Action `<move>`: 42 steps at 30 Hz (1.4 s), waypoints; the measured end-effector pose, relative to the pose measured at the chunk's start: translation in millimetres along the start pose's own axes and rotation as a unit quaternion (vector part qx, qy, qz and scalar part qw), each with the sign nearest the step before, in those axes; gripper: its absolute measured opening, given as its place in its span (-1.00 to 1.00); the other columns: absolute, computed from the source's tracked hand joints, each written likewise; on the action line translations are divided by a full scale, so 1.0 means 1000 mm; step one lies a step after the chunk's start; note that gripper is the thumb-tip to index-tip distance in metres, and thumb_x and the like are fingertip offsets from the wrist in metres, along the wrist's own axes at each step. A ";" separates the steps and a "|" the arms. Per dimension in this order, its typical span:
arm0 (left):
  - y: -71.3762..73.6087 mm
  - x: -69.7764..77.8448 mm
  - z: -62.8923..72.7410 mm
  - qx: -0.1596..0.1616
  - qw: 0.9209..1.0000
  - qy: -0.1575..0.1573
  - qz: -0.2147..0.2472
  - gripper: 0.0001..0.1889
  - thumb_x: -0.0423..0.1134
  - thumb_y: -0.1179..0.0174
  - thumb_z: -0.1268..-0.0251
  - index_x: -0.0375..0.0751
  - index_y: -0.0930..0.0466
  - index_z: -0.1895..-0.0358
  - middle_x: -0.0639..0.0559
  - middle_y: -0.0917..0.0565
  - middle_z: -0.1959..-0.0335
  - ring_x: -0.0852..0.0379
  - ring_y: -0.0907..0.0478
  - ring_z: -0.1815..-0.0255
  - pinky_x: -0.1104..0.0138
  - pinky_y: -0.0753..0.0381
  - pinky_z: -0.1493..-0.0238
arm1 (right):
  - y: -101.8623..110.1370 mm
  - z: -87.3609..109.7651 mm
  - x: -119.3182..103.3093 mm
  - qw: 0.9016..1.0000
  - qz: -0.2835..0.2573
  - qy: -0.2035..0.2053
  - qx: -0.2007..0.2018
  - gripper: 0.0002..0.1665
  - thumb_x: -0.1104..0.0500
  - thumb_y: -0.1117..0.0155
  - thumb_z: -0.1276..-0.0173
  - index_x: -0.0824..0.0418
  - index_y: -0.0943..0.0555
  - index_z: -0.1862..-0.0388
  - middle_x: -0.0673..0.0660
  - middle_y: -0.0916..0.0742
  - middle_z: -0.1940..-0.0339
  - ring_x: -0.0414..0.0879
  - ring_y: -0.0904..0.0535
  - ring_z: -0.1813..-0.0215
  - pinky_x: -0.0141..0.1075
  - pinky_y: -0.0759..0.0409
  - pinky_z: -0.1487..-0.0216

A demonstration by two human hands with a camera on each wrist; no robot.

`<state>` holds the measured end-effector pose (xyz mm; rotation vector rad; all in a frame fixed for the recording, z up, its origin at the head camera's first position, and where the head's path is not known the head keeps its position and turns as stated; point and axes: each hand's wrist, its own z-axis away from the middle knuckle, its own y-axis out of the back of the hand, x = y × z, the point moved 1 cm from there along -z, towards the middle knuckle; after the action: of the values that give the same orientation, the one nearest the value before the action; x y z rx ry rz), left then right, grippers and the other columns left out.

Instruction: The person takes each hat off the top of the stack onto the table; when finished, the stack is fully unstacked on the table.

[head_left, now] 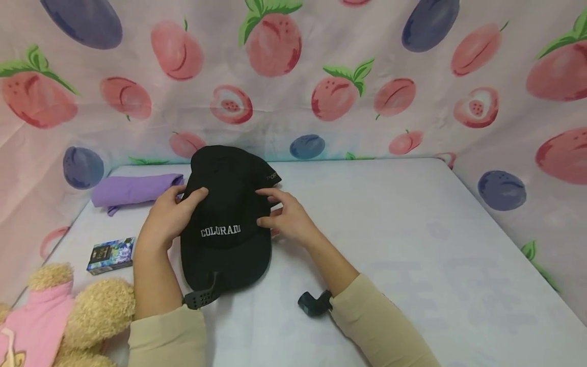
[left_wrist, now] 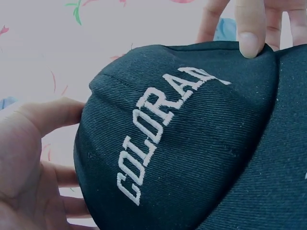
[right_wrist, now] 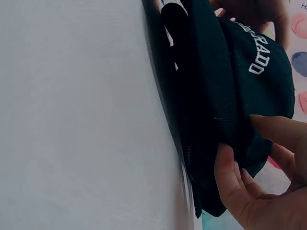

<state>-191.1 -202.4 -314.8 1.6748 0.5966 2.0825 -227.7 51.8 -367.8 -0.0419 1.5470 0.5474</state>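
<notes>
head: above, forward-down | left wrist: close, facing lettering | right wrist: close, side-on | all share cap

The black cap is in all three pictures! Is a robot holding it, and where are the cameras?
No robot here, just a person! The wide picture comes from a camera worn on the head, looking forward and down. The two close ones come from cameras worn on the wrists, one on each. The bare left hand and right hand hold the black COLORADO baseball cap between them, one at each side. On the pale surface lie a folded purple cloth, a small blue-patterned box and, beside the left sleeve, a fuzzy plush toy in a pink top.
</notes>
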 end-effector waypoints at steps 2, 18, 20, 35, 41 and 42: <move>0.000 0.002 0.002 0.000 1.000 0.000 -0.001 0.00 0.37 0.07 -0.49 -0.27 0.12 -0.69 -0.42 -0.07 -0.65 -0.41 -0.15 -0.60 -0.29 -0.22 -0.51 | 0.000 0.001 0.000 1.000 0.003 0.000 0.002 -0.21 0.33 -0.48 -0.28 -0.06 -0.52 -0.46 0.24 -0.48 -0.44 0.07 -0.71 0.01 -0.19 -0.77 0.28; 0.005 0.025 0.018 0.011 1.000 -0.021 -0.005 -0.02 0.43 0.08 -0.46 -0.20 0.02 -0.68 -0.41 -0.20 -0.60 -0.41 -0.27 -0.53 -0.32 -0.29 -0.45 | 0.014 0.007 -0.017 1.000 -0.005 0.023 0.018 -0.23 0.29 -0.48 -0.29 -0.17 -0.52 -0.44 0.13 -0.50 -0.43 0.05 -0.61 -0.03 -0.17 -0.78 0.19; 0.004 0.027 0.019 0.014 1.000 -0.027 0.000 -0.04 0.42 0.08 -0.46 -0.20 -0.05 -0.67 -0.40 -0.24 -0.58 -0.39 -0.30 -0.51 -0.31 -0.31 -0.44 | 0.017 0.008 -0.019 0.999 -0.002 0.023 0.022 -0.22 0.28 -0.48 -0.28 -0.20 -0.52 -0.43 0.11 -0.50 -0.43 0.06 -0.62 -0.04 -0.18 -0.77 0.18; -0.006 0.044 0.024 0.029 0.998 -0.049 0.036 -0.07 0.41 0.03 -0.45 -0.17 -0.12 -0.65 -0.33 -0.27 -0.58 -0.32 -0.31 -0.51 -0.29 -0.28 -0.47 | 0.043 0.021 -0.037 0.997 0.037 0.046 0.039 -0.20 0.27 -0.46 -0.31 -0.20 -0.48 -0.48 0.12 -0.52 -0.46 0.05 -0.68 -0.06 -0.16 -0.77 0.12; -0.011 0.053 0.023 0.037 0.997 -0.065 0.027 -0.08 0.38 0.01 -0.46 -0.22 -0.13 -0.64 -0.32 -0.27 -0.58 -0.30 -0.30 -0.53 -0.25 -0.25 -0.51 | 0.057 0.024 -0.040 0.998 0.029 0.046 0.042 -0.18 0.27 -0.47 -0.30 -0.17 -0.47 -0.49 0.12 -0.51 -0.46 0.05 -0.69 -0.05 -0.08 -0.78 0.09; -0.012 0.055 0.023 0.038 0.997 -0.067 0.028 -0.09 0.38 0.01 -0.46 -0.21 -0.16 -0.63 -0.31 -0.28 -0.58 -0.29 -0.31 -0.52 -0.24 -0.25 -0.52 | 0.060 0.025 -0.041 0.998 0.029 0.046 0.045 -0.18 0.27 -0.47 -0.29 -0.18 -0.47 -0.49 0.12 -0.51 -0.46 0.05 -0.69 -0.05 -0.07 -0.78 0.08</move>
<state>-179.4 -159.9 -272.9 1.8767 0.5991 1.9892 -222.9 101.0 -308.7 0.0468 1.6651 0.5267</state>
